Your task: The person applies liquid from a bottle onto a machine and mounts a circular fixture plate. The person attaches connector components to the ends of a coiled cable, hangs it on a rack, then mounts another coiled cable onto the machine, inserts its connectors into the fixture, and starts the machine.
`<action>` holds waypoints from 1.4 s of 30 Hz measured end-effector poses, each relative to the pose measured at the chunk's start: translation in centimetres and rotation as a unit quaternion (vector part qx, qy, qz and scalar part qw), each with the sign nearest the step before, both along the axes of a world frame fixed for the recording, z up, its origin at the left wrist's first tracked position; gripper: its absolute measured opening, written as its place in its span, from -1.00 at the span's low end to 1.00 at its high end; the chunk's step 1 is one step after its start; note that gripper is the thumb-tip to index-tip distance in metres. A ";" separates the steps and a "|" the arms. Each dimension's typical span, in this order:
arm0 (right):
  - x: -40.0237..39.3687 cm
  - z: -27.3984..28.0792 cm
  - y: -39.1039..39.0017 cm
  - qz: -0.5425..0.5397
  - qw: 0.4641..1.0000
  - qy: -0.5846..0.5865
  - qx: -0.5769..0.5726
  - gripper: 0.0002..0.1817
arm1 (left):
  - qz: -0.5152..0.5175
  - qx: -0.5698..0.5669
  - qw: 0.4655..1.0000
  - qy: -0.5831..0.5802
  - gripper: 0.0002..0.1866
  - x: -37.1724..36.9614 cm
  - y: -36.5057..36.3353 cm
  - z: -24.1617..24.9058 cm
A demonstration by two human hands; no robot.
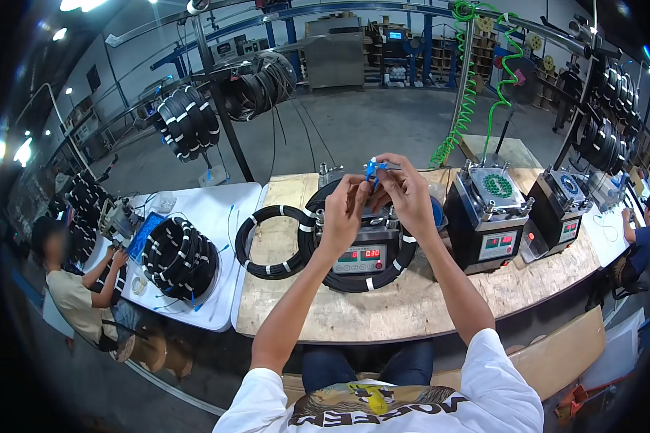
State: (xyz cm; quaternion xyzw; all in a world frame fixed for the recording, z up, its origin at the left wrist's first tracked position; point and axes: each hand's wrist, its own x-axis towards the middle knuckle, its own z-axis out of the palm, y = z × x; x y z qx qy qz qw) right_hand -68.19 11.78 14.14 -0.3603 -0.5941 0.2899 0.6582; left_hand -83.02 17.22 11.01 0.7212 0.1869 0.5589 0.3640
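Observation:
Above a bench-top machine with a red number display, my two hands meet in front of me. Blue cable connectors are pinched between the fingertips of my left hand and my right hand. The fingers partly cover them, so I cannot make out how many there are. Below, a black cable coil with white ties lies around the front of the machine. Another black coil rests on the wooden bench to the left, beside it.
Two similar machines, a nearer one and a farther one, stand to the right. On the white table at left are stacked cable coils and a blue tray. Co-workers sit at left and right. A green coiled hose hangs ahead.

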 end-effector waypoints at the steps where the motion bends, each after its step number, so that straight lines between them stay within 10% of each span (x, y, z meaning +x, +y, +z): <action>1: 0.1 -0.3 -0.1 -0.010 1.000 0.002 0.006 -0.70 | -0.007 -0.010 1.000 -0.009 -0.78 0.2 -0.4 -0.2; 5: 1.3 -2.2 0.5 -0.158 0.971 -0.121 0.131 -0.79 | -0.033 -0.021 0.999 -0.017 -0.75 0.6 -0.7 -2.0; 11: 1.3 -1.8 -2.1 -0.042 0.999 0.019 -0.021 -0.81 | -0.045 -0.146 0.987 0.051 -0.71 -0.3 -2.4 -2.8; 32: 1.4 -4.6 -5.0 0.032 0.989 0.098 -0.103 -0.82 | 0.014 -0.040 0.995 0.089 -0.80 -1.9 -4.7 -8.4; 42: 1.6 -6.9 -4.9 0.023 0.986 -0.070 -0.149 -0.84 | 0.017 -0.035 0.996 0.083 -0.77 -1.4 -5.5 -8.5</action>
